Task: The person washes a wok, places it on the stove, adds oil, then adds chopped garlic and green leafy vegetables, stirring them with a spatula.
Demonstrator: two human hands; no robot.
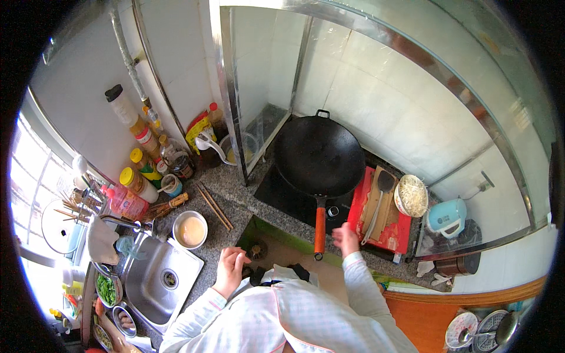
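A black wok (318,154) with an orange wooden handle sits on a black cooktop (274,193). My right hand (346,239) is beside the cooktop's knob, right of the wok handle, fingers apart and apparently holding nothing. Near the counter's front edge is my left hand (230,270), fingers curled; whether anything is in it cannot be seen. A metal bowl of pale yellow liquid (190,229) stands by the sink, with wooden chopsticks (214,206) to its right. Right of the wok, a spatula (379,205) lies on cardboard over a red box (404,236), near a bowl of bean sprouts (411,196).
At left are a steel sink (154,282), a bowl of chopped greens (107,290) and seasoning bottles (145,167). A metal-framed glass screen (236,88) stands beside the wok. A light blue appliance (446,217) stands at right.
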